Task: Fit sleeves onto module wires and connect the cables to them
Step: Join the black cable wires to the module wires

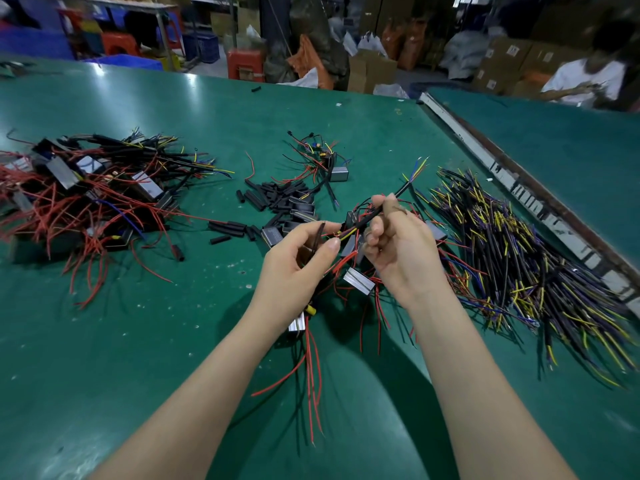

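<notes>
My left hand (298,258) pinches the wires of a small silver module (298,322) that hangs under the wrist, its red wires (313,368) trailing toward me. My right hand (398,244) grips a black cable (401,192) whose blue and yellow ends point up and away. The two hands meet over a cluster of silver modules (358,280) on the green table (138,341). Loose black sleeves (273,197) lie just beyond my hands. Where cable and module wires meet is hidden by my fingers.
A heap of modules with red wires and sleeves (86,188) lies at the left. A big pile of black cables with yellow and blue ends (519,265) lies at the right. One more module (337,173) sits farther back. A metal strip (519,188) borders the table; a person (588,81) sits beyond.
</notes>
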`<state>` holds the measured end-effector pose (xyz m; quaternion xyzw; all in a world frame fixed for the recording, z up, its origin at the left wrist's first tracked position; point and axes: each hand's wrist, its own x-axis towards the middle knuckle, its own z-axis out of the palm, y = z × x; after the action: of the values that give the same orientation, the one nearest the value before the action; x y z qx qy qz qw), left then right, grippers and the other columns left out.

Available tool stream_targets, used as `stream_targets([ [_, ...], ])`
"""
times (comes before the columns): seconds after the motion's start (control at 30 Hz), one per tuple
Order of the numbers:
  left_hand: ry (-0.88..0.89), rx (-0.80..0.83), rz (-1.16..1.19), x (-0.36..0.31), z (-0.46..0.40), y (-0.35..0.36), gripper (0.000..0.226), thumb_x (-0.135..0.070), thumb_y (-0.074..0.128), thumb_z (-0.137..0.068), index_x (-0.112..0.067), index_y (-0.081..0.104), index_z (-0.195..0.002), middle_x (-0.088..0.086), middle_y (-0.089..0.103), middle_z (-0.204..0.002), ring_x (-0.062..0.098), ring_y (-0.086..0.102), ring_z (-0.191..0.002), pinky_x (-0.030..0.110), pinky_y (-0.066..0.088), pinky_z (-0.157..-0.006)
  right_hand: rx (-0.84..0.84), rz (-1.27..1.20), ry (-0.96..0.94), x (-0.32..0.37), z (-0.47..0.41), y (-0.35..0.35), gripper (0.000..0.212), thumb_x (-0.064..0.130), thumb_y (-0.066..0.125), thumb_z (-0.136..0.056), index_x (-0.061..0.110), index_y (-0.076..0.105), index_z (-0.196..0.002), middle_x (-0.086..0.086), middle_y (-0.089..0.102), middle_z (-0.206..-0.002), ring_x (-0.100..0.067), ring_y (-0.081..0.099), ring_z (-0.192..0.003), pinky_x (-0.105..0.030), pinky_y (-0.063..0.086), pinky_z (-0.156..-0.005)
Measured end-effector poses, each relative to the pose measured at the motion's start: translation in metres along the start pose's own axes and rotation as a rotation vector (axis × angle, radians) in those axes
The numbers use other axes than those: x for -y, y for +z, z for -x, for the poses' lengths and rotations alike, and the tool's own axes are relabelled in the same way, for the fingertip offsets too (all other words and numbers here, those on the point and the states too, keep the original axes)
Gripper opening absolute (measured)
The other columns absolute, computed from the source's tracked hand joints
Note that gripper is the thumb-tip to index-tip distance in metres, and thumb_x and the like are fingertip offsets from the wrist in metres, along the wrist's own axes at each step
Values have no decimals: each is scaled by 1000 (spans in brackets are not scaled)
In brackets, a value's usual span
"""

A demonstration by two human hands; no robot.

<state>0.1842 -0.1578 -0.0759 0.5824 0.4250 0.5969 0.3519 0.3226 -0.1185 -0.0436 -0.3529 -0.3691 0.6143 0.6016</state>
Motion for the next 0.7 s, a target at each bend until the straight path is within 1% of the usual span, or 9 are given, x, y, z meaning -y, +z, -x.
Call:
stream_targets([
  [0.1,-6,-31,-1,1,1,0,17,-22,62,-89,-39,66,-89,-21,64,-76,0,52,-67,12,43,-64,-22,29,-57,-2,0,0,22,24,46,-101,16,61,-88,6,49,-50,-6,44,-46,-16,38,-46],
  [0.27,-35,-52,-118,5,1,0,14,-23,61,-92,-33,62,-83,-19,59,-69,4,50,-64,21,42,-63,-18,59,-123,-6,2,1,20,25,47,-101,15,59,-88,8,50,-51,-4,44,-45,-15,39,-45],
  [0.33,-59,-67,-120,6,1,1,14,-25,59,-93,-33,60,-82,-18,57,-68,5,48,-63,23,41,-62,-39,164,-227,-10,3,2,20,25,46,-101,15,56,-86,10,50,-52,-3,43,-46,-16,40,-47],
  [0.43,-116,-83,-51,6,0,3,13,-25,57,-94,-31,60,-82,-15,57,-71,7,49,-64,25,43,-63,-127,425,-410,-15,6,4,22,30,46,-101,20,52,-82,11,52,-57,-5,46,-54,-22,41,-56],
  [0.5,-131,-89,-18,5,-1,1,14,-23,55,-95,-29,59,-82,-17,55,-66,4,48,-59,19,42,-60,-147,512,-456,-15,8,5,19,32,47,-100,24,53,-83,11,57,-65,-8,52,-64,-29,44,-64],
  [0.53,-137,-92,-1,4,-2,0,15,-22,54,-95,-27,59,-82,-18,54,-62,1,47,-55,15,41,-57,-113,505,-449,-14,9,6,16,30,48,-100,24,53,-85,10,61,-70,-9,56,-69,-30,46,-67],
  [0.6,-153,-105,43,3,-4,-2,15,-19,53,-96,-25,59,-83,-21,54,-59,-3,46,-52,10,40,-55,29,417,-373,-13,9,6,6,21,53,-98,21,53,-91,11,67,-77,-6,62,-76,-23,48,-66],
  [0.67,-171,-113,74,2,-5,-3,15,-18,52,-96,-24,60,-84,-20,55,-61,-4,46,-51,8,40,-55,136,425,-320,-15,11,8,11,11,59,-94,21,53,-95,10,67,-83,-2,62,-76,-16,47,-62],
  [0.7,-179,-111,84,2,-6,-3,15,-19,52,-96,-23,60,-84,-19,55,-64,-4,46,-52,8,40,-55,173,452,-310,-16,12,9,14,8,60,-93,21,54,-95,4,66,-87,-2,61,-75,-15,47,-63],
])
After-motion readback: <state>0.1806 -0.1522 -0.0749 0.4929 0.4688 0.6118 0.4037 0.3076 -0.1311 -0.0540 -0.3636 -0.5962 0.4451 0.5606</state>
